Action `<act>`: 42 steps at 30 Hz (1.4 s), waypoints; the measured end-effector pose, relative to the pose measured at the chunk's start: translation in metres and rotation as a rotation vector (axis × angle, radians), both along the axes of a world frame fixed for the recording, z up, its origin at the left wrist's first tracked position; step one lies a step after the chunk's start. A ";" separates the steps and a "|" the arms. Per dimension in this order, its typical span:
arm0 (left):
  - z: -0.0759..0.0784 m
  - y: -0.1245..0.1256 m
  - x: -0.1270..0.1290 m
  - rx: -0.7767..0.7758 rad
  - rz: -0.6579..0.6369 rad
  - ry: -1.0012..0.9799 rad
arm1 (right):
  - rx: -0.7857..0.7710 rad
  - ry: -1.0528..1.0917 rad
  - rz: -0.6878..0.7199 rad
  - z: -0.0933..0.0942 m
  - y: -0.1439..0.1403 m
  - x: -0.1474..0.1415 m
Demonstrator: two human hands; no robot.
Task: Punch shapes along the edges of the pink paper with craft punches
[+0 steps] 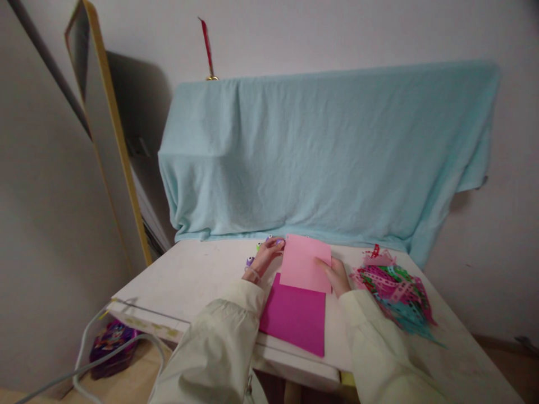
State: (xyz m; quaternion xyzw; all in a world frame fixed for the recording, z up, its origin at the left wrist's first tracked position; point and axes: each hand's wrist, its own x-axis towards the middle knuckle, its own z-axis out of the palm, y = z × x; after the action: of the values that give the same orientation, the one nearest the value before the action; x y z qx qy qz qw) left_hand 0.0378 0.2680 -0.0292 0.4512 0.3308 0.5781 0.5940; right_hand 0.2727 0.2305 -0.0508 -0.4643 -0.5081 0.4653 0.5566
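A light pink sheet of paper [303,262] lies on the white table [197,275], overlapping a magenta sheet [295,317] nearer to me. My right hand [337,275] rests on the pink sheet's right edge, fingers on the paper. My left hand [266,255] reaches past the sheet's left edge and its fingertips close around a small purple object at the back of the table; what exactly it grips is too small to tell. Another small purple piece [250,261] sits beside my left wrist.
A heap of punched paper strips [396,292] in red, green and blue lies at the right. A light blue cloth [328,151] drapes over something behind the table. A mirror [105,123] leans at the left; a cable [105,348] and a bag [112,342] lie on the floor.
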 end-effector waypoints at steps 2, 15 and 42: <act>0.000 0.000 0.000 0.001 -0.001 -0.027 | 0.016 -0.024 -0.005 -0.004 0.003 0.001; -0.002 0.000 0.001 -0.005 -0.054 -0.121 | 0.076 -0.219 -0.121 -0.008 0.007 0.006; -0.009 0.002 0.007 -0.024 -0.123 0.013 | 0.104 -0.284 -0.066 -0.015 0.011 0.007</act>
State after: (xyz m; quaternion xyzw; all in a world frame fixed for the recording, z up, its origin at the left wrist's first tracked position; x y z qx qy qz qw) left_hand 0.0449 0.2696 -0.0377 0.4672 0.3132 0.5336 0.6316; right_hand 0.2796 0.2414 -0.0663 -0.5121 -0.5896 0.3495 0.5176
